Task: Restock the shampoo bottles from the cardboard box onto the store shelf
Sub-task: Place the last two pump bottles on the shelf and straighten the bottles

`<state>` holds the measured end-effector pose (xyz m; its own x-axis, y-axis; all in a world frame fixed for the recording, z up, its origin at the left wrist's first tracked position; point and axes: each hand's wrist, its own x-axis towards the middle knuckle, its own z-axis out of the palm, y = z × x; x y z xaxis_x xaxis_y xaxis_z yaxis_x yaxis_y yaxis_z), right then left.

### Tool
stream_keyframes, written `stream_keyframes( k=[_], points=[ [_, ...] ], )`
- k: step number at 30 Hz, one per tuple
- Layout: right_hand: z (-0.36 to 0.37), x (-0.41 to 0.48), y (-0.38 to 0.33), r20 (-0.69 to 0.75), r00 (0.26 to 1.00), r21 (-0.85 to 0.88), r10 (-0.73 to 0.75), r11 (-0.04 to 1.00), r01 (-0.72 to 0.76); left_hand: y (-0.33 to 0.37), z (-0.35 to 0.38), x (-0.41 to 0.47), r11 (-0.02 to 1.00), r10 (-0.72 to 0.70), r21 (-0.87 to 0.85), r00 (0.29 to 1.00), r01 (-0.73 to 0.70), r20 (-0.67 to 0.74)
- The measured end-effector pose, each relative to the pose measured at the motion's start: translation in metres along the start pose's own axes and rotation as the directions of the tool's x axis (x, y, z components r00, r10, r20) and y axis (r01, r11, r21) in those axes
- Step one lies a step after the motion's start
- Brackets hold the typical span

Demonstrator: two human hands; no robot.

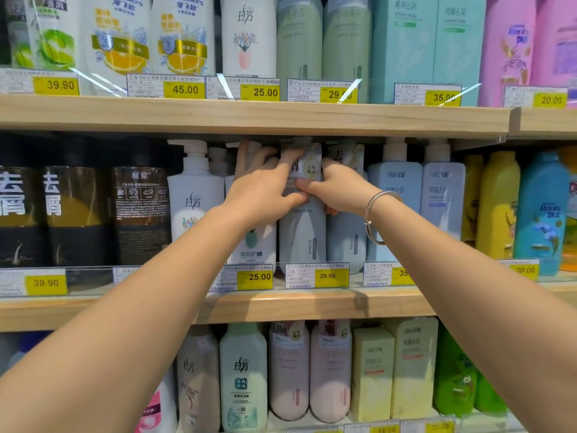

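Note:
A pale grey-blue shampoo bottle [302, 239] stands upright on the middle wooden shelf [281, 303], its top reaching close under the shelf above. My left hand [262, 190] grips its upper part from the left. My right hand [338, 190], with a silver bracelet on the wrist, grips the same bottle from the right. My thumbs meet on the bottle's front label. A twin grey-blue bottle [346, 242] stands right beside it. The cardboard box is out of view.
White pump bottles [195, 195] stand left of my hands, light-blue pump bottles [395, 189] to the right. Dark bottles [140, 214] fill the far left, yellow and blue ones [496, 207] the far right. The upper shelf board [249, 115] hangs low above. Price tags line each edge.

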<state>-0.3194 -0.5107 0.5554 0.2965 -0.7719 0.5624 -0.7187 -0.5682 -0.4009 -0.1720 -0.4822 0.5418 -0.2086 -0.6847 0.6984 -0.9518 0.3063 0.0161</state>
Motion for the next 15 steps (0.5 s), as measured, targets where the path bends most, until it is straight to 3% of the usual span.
stream_keyframes(
  k=[4,9,11,13,15],
  points=[
    [0.004,-0.003,0.004,-0.081,0.996,0.049,-0.035,0.998,0.039,0.002,0.001,0.001,1.0,-0.004,-0.005,1.0,0.004,-0.03],
    [0.005,-0.003,0.005,-0.078,0.997,0.064,-0.003,0.998,0.008,0.004,0.003,0.003,0.998,-0.027,0.048,0.999,0.028,-0.037],
    [0.0,-0.004,0.01,-0.244,0.97,0.1,0.008,0.995,0.017,0.005,0.005,0.001,0.996,-0.058,0.061,0.997,0.061,-0.049],
    [-0.008,-0.006,0.022,-0.492,0.87,0.058,0.03,0.998,-0.001,0.009,0.004,-0.002,0.992,-0.087,0.084,0.993,0.094,-0.079],
    [-0.016,-0.008,0.034,-0.584,0.81,-0.062,0.054,0.992,-0.111,0.018,0.004,-0.005,0.986,-0.135,0.081,0.98,0.148,-0.146]
  ],
)
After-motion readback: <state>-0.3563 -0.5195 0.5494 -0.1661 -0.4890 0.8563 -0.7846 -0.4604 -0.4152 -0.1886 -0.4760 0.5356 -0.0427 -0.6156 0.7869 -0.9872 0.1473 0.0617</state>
